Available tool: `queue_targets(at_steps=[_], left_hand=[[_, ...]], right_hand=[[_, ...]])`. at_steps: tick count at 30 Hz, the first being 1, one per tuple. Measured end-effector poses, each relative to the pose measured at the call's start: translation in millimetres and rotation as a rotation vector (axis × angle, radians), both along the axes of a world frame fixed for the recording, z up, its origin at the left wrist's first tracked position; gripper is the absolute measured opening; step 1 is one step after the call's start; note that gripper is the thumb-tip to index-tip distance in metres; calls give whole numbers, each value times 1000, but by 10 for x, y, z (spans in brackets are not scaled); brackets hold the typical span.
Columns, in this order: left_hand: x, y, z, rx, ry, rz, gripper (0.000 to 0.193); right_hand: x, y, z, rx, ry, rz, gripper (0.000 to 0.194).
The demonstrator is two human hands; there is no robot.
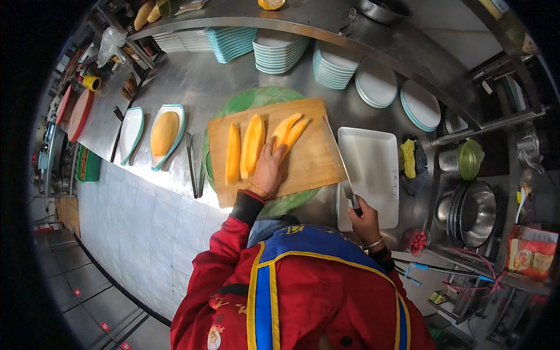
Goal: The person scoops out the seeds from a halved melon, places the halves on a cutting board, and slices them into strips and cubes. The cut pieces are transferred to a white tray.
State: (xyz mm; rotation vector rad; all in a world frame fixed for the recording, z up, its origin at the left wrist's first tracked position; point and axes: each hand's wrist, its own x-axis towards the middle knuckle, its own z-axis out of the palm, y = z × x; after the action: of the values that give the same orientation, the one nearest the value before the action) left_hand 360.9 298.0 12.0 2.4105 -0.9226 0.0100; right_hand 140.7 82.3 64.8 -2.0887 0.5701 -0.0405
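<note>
My left hand (267,169) lies over the near end of a split orange melon wedge (289,130), gripping it against the wooden cutting board (309,157). The wedge's two far ends spread apart; its near end is partly hidden under my fingers. To the left lie a wider melon wedge (253,146) and a narrow melon strip (232,153). My right hand (365,221) holds a long knife (347,189) by its dark handle. Its blade runs along the board's right edge, apart from the melon. Beneath the board is a round green board (267,94).
A white tray (372,175) stands right of the board. On the left are a dish with a melon piece (165,131), a white dish (132,133) and tongs (191,166). Stacked plates (280,52) line the back under a metal shelf (306,19). Red fruit (418,241) sits at right.
</note>
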Motion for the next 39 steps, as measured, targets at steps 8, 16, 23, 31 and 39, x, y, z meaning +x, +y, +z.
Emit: queue_targets(at_steps=[8, 16, 23, 31, 39], left_hand=[[199, 48, 82, -134, 360, -171, 55], [353, 28, -92, -108, 251, -1, 47], [443, -87, -75, -93, 286, 175, 45], [487, -182, -202, -89, 404, 87, 60], [403, -277, -287, -158, 499, 12, 55]], right_hand=[[-81, 1, -116, 41, -21, -32, 34], [-29, 86, -95, 87, 77, -106, 34], [-66, 117, -111, 92, 40, -98, 37], [-157, 115, -149, 93, 87, -156, 33], [-252, 70, -171, 94, 39, -142, 36]])
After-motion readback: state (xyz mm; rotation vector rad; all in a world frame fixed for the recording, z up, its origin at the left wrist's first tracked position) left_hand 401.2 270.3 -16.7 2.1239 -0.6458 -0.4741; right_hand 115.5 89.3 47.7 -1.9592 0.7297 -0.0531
